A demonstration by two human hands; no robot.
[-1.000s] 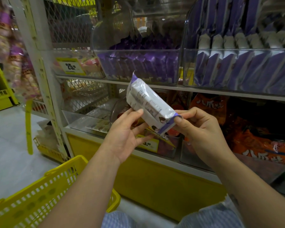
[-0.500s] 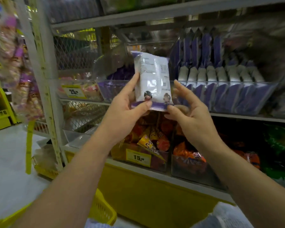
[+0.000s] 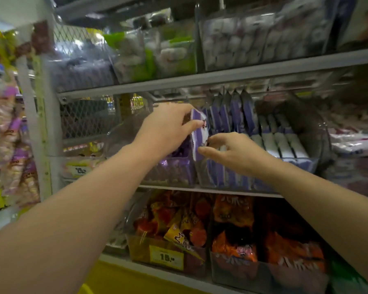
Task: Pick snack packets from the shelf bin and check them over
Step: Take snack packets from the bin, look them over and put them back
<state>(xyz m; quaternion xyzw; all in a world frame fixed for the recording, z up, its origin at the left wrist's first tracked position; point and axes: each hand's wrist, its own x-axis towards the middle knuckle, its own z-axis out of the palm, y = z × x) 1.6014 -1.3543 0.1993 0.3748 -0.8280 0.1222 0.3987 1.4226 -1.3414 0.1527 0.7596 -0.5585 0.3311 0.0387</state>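
A purple and white snack packet (image 3: 198, 132) stands on edge at the left end of a clear shelf bin (image 3: 302, 164) on the middle shelf. My left hand (image 3: 168, 128) grips the packet's upper part, thumb on its near face. My right hand (image 3: 227, 149) pinches its lower edge with fingertips. The bin holds several more purple and white packets (image 3: 270, 136) in upright rows behind the held one.
A second clear bin (image 3: 170, 168) of purple snacks sits to the left. Orange and red snack bags (image 3: 232, 230) fill bins on the shelf below, with a yellow price tag (image 3: 166, 256). White and green packets (image 3: 242, 39) crowd the top shelf. Hanging bags (image 3: 11, 132) line the left post.
Both hands have carried the packet up and away from me to the bin's left end, turning it edge-on. The view has tilted upward, and the yellow basket has left the frame.
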